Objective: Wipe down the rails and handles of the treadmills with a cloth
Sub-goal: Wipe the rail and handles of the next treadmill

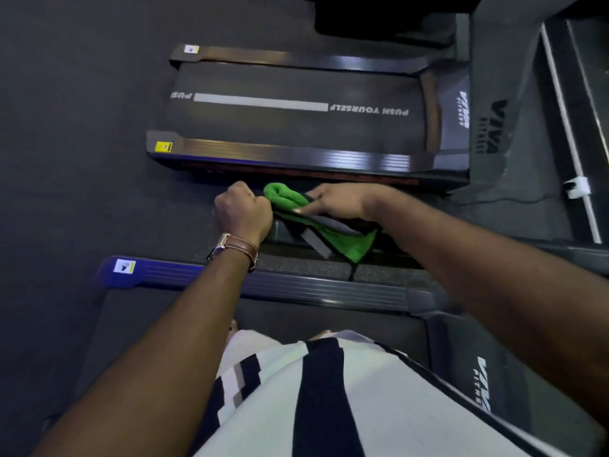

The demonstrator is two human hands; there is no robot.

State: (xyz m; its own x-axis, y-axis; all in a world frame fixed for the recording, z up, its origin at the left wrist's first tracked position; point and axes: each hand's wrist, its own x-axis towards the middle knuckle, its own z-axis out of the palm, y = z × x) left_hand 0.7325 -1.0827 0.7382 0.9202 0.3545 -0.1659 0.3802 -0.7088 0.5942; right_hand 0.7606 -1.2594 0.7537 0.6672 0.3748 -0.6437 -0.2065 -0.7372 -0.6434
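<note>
both arms reach forward and down. the left hand (242, 214) is curled into a fist, knuckles up, a watch on its wrist. the right hand (341, 202) lies flat, fingers (316, 196) extended leftward.

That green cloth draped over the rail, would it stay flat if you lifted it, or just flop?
Probably flop: the green cloth already sags in folds over the handrail and bunches into a soft roll by the left hand. It looks light, since the right hand steers it with flat fingers. Its fuzzy surface likely grips rather than slips.
</note>
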